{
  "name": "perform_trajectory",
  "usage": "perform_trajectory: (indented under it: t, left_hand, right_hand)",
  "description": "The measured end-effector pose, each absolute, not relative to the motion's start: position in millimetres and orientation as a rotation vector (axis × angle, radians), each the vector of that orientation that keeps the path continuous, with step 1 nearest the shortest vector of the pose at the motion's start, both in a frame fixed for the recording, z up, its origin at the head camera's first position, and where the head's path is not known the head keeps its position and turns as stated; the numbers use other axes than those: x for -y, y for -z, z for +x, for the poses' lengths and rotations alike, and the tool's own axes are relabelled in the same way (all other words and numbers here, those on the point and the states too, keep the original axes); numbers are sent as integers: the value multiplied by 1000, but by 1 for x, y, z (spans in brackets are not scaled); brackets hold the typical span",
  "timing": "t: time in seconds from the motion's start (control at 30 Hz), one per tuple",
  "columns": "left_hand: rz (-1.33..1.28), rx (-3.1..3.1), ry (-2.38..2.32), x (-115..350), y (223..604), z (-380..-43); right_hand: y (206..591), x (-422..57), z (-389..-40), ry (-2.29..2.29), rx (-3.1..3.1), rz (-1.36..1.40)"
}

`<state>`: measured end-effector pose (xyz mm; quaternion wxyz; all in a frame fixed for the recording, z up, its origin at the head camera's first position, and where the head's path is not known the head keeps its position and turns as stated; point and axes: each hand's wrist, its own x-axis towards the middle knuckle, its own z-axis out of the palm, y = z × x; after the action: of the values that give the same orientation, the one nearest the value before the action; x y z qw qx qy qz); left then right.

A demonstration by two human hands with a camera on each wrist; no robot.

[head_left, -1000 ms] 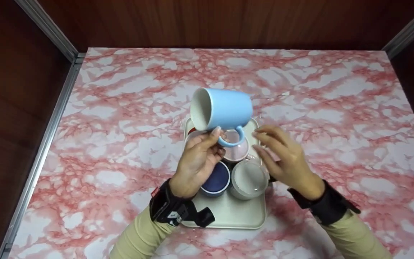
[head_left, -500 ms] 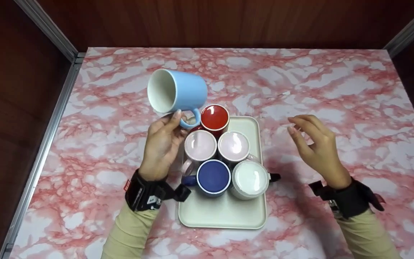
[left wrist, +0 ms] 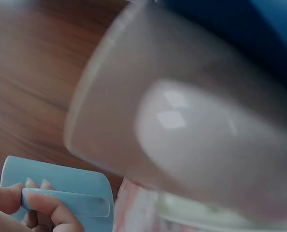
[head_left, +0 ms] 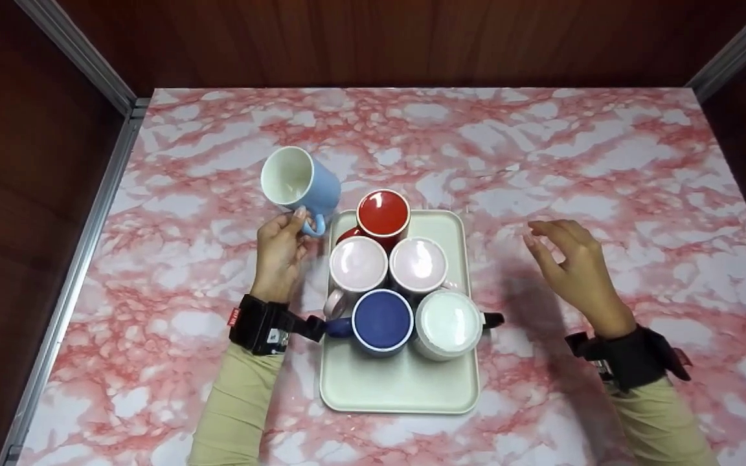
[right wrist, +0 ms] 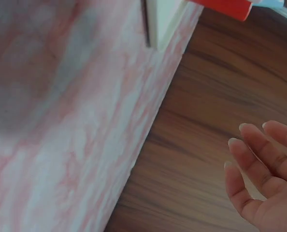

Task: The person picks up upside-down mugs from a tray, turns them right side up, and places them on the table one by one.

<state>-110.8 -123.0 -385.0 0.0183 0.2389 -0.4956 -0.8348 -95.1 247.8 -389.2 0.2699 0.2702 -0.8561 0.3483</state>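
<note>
My left hand (head_left: 278,259) pinches the handle of a light blue mug (head_left: 326,189) just left of the tray's far corner. The mug tilts, its pale inside facing up and left; in the left wrist view, thumb and fingers close on the handle of the blue mug (left wrist: 61,171). On the cream tray (head_left: 399,391) stand a red mug (head_left: 383,213), two pink mugs (head_left: 418,264), a dark blue mug (head_left: 383,321) and a white mug (head_left: 449,323) with a black handle. My right hand (head_left: 577,275), holding nothing, hovers right of the tray with fingers loosely bent.
The tray lies on a red and white marbled table (head_left: 606,168). Brown wood panels (head_left: 412,42) enclose the back and sides, with metal strips (head_left: 88,213) along the corners. The dark blue mug's handle and the white mug's handle reach the tray's sides.
My left hand has carried the light blue mug from above the tray to its left and lowered it. My right hand has drawn away to the right.
</note>
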Motion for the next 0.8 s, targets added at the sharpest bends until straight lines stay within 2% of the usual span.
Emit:
perform_trajectory:
  t: [0.4, 0.8]
  left_hand:
    - [737, 1642, 2452, 130, 419, -124]
    - [737, 1758, 2368, 129, 428, -128]
  right_hand:
    - [399, -257, -95, -925, 2448, 780]
    - [403, -260, -94, -899, 2494, 782]
